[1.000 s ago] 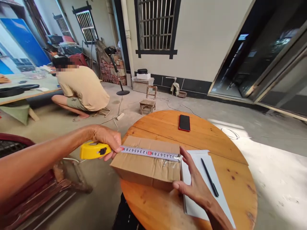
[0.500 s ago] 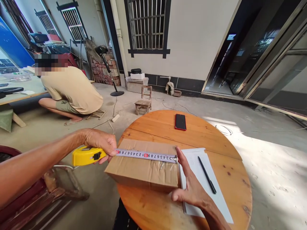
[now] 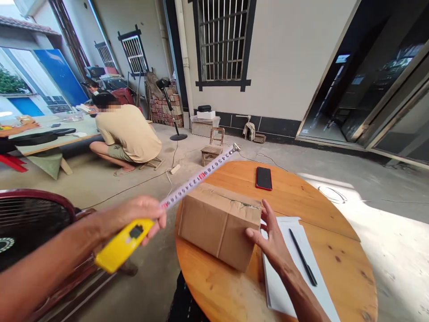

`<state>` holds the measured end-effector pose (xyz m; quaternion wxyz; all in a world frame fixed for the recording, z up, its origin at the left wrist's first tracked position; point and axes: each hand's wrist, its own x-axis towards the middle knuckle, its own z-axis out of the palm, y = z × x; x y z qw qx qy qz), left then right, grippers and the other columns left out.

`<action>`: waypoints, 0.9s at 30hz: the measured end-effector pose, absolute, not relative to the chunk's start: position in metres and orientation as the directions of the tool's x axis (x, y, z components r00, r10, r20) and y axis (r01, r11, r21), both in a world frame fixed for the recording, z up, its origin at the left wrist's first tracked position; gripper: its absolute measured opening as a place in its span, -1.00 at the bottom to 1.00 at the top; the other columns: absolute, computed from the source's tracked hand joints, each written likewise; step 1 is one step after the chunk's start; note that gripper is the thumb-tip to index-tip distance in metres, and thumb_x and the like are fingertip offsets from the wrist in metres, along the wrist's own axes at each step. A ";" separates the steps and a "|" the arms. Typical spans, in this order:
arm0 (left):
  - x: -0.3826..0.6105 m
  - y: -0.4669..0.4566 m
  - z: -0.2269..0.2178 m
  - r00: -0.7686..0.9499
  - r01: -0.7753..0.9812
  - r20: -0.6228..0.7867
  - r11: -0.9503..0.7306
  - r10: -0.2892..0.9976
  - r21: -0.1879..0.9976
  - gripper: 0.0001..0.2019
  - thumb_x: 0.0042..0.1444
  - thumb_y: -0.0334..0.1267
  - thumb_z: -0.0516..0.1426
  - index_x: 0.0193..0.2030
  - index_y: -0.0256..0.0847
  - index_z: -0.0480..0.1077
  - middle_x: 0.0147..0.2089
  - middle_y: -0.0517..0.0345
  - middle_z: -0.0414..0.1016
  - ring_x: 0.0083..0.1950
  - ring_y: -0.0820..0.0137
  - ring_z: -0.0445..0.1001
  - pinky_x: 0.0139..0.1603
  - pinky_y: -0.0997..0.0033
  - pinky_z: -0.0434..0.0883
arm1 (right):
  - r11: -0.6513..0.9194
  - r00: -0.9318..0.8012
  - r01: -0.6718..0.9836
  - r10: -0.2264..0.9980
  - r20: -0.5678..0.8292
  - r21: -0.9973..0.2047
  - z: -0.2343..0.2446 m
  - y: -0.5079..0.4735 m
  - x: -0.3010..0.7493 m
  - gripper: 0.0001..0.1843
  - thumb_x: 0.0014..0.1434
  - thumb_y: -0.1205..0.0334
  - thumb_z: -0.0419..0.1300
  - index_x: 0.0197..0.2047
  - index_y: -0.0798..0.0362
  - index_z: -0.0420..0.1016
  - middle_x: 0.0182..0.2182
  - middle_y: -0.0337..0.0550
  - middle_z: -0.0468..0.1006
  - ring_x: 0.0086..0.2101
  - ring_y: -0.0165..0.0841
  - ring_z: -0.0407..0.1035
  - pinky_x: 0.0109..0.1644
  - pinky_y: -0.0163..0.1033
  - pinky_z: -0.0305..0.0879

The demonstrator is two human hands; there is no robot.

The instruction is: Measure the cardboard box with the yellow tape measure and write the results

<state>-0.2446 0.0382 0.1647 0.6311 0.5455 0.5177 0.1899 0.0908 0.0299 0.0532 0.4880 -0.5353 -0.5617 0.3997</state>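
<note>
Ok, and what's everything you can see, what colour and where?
Round table: 1, orange-brown, in front
Box: 1, brown, on the round table
Tape measure: 1, yellow, held left of the box
Phone: 1, black with red edge, far side of the round table
Paper: sheets uncounted, white, right of the box
Pen: 1, black, on the paper
Small chair: 1, brown, beyond the round table
Power strip: 1, white, left of the small chair
Bricks: many, reddish, back left
Fan: 1, black, beside the bricks
Long table: 1, pale, far left
Crouched person: 1, tan shirt, by the long table
Doorway: 1, dark, right
Left hand: 1, bare, gripping the tape measure
Right hand: 1, bare, at the box's right end
</note>
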 end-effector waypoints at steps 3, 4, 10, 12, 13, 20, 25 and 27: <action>-0.216 -0.021 0.124 0.344 0.158 -0.539 0.518 0.769 0.840 -0.68 0.07 0.00 0.08 -0.39 -0.26 0.40 -0.62 0.22 0.45 -0.63 0.47 0.39 -0.58 0.58 0.20 | -0.031 0.094 0.071 0.995 -0.025 -0.997 0.065 0.037 0.084 0.08 -0.11 -0.21 0.27 0.35 -0.05 -0.16 0.20 0.05 0.21 0.17 -0.08 0.11 0.15 0.05 0.13; -0.207 -0.036 0.107 0.342 0.086 -0.564 0.572 0.752 0.815 -0.68 0.02 0.03 0.12 -0.41 -0.24 0.40 -0.63 0.20 0.44 -0.64 0.45 0.38 -0.60 0.56 0.19 | -0.069 0.098 0.040 0.993 -0.064 -0.997 0.068 0.039 0.084 0.08 -0.12 -0.23 0.26 0.34 -0.04 -0.14 0.17 0.06 0.25 0.15 -0.08 0.14 0.14 0.04 0.14; -0.171 -0.065 0.039 0.276 -0.116 -0.562 0.607 0.780 0.786 -0.59 -0.07 0.13 0.16 -0.46 -0.25 0.42 -0.68 0.17 0.41 -0.68 0.48 0.29 -0.62 0.54 0.15 | -0.218 0.039 0.058 0.976 -0.216 -0.974 0.078 0.058 0.095 -0.19 -0.02 -0.27 0.15 0.23 -0.10 0.17 0.05 0.00 0.41 0.03 -0.08 0.31 -0.04 0.00 0.30; -0.167 -0.063 0.035 0.280 -0.164 -0.550 0.604 0.787 0.780 -0.59 -0.06 0.13 0.16 -0.46 -0.25 0.41 -0.69 0.17 0.40 -0.68 0.49 0.28 -0.62 0.54 0.14 | -0.236 0.004 0.084 0.972 -0.236 -0.968 0.079 0.064 0.098 -0.29 -0.01 -0.28 0.13 0.14 -0.11 0.28 0.01 -0.03 0.45 -0.03 -0.10 0.36 -0.10 -0.04 0.33; -0.165 -0.062 0.035 0.278 -0.184 -0.547 0.603 0.789 0.776 -0.60 -0.05 0.12 0.16 -0.46 -0.25 0.41 -0.69 0.17 0.40 -0.68 0.49 0.28 -0.62 0.55 0.14 | -0.241 -0.013 0.092 0.970 -0.243 -0.966 0.078 0.066 0.099 -0.32 0.00 -0.28 0.12 0.12 -0.11 0.31 0.01 -0.04 0.46 -0.05 -0.12 0.37 -0.11 -0.05 0.33; -0.151 -0.061 0.054 0.218 -0.242 -0.616 0.653 0.757 0.718 -0.61 -0.19 0.10 0.24 -0.49 -0.20 0.33 -0.70 0.24 0.36 -0.69 0.49 0.29 -0.62 0.53 0.18 | -0.243 -0.107 0.084 0.962 -0.251 -0.966 0.073 0.075 0.101 -0.41 0.06 -0.30 0.04 0.03 -0.11 0.32 -0.02 -0.09 0.47 -0.12 -0.19 0.40 -0.14 -0.08 0.31; -0.143 -0.055 0.056 0.191 -0.276 -0.583 0.614 0.789 0.740 -0.64 -0.17 0.06 0.24 -0.48 -0.21 0.34 -0.68 0.26 0.37 -0.66 0.47 0.31 -0.56 0.49 0.23 | -0.283 -0.115 0.097 0.949 -0.294 -0.954 0.068 0.088 0.103 -0.37 0.04 -0.33 0.01 -0.01 -0.05 0.36 -0.14 -0.03 0.53 -0.21 -0.21 0.46 -0.18 -0.05 0.35; -0.139 -0.050 0.050 0.192 -0.291 -0.558 0.589 0.808 0.754 -0.67 -0.12 0.03 0.23 -0.48 -0.23 0.35 -0.67 0.24 0.38 -0.65 0.48 0.31 -0.55 0.49 0.23 | -0.316 -0.097 0.108 0.940 -0.327 -0.942 0.068 0.093 0.103 -0.33 0.04 -0.36 -0.02 -0.04 0.01 0.39 -0.21 0.01 0.55 -0.27 -0.20 0.48 -0.21 -0.04 0.37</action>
